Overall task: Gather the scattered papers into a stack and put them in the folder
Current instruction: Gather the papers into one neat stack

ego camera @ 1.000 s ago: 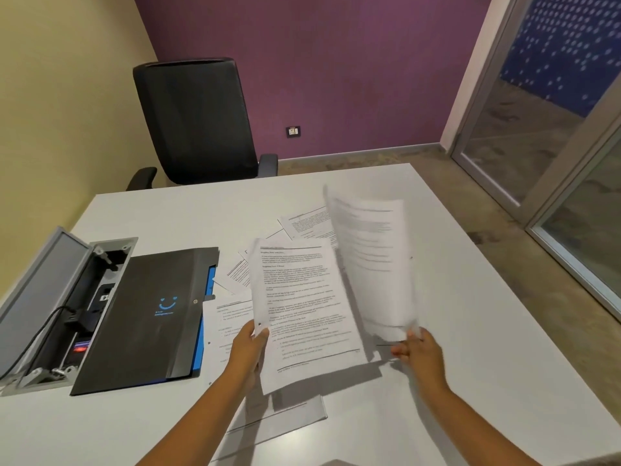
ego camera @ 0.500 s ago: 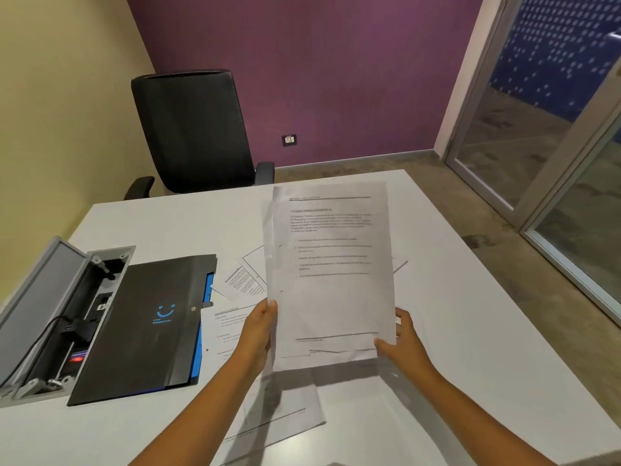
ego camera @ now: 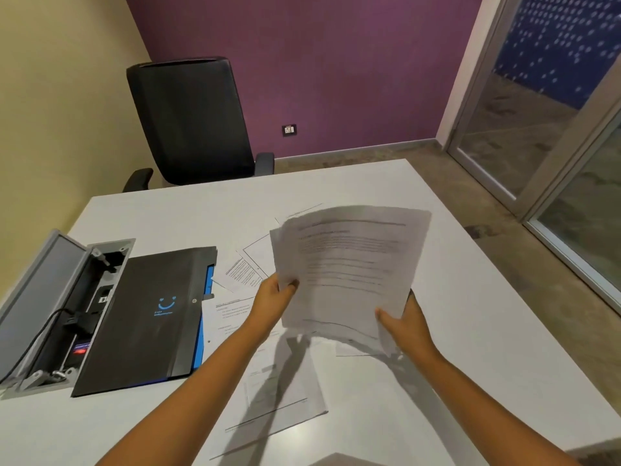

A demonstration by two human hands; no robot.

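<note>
- Fingers (ego camera: 289,286) of both hands are pinching the white printed paper sheets (ego camera: 349,270) above the white tabletop (ego camera: 470,331).
- Squaring edges first would help; the black folder (ego camera: 151,317) is lying shut.

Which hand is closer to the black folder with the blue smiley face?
Left. The left hand grips the held papers just right of the black folder; the right hand holds their far side, farther away.

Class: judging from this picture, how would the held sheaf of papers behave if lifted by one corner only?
The held papers would probably droop: they already curve between the left hand and right hand. Their fanned edges suggest loose sheets, likely to slide apart.
</note>
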